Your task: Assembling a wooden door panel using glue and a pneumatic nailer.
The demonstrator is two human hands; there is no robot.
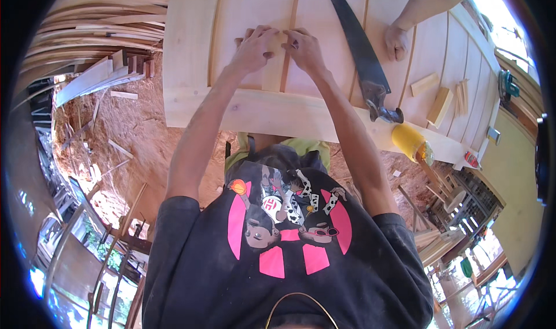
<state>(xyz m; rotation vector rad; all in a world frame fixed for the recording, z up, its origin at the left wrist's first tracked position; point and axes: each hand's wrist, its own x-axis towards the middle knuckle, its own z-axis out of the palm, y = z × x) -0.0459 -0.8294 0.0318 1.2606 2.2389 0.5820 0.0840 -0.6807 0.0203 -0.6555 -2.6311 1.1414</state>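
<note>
Both arms reach forward over a pale wooden panel (249, 106) with long grooves between its boards. My left hand (255, 50) is closed, its fingers bent, and my right hand (304, 50) is close beside it with fingers curled inward. Between the two hands is a small flat yellowish piece (278, 41), pinched by the fingers above a narrow strip of the panel; its exact kind is too small to make out. To the right of my right hand lies a handsaw (359, 45) with a dark blade, its handle toward the panel's near edge.
Another person's fist (396, 42) rests on the panel beyond the saw. Wood offcuts (440, 106) lie right of the handle. A yellow container (408, 141) lies at the near edge; a green power tool (508, 85) is far right. Stacked boards (110, 22) fill the left.
</note>
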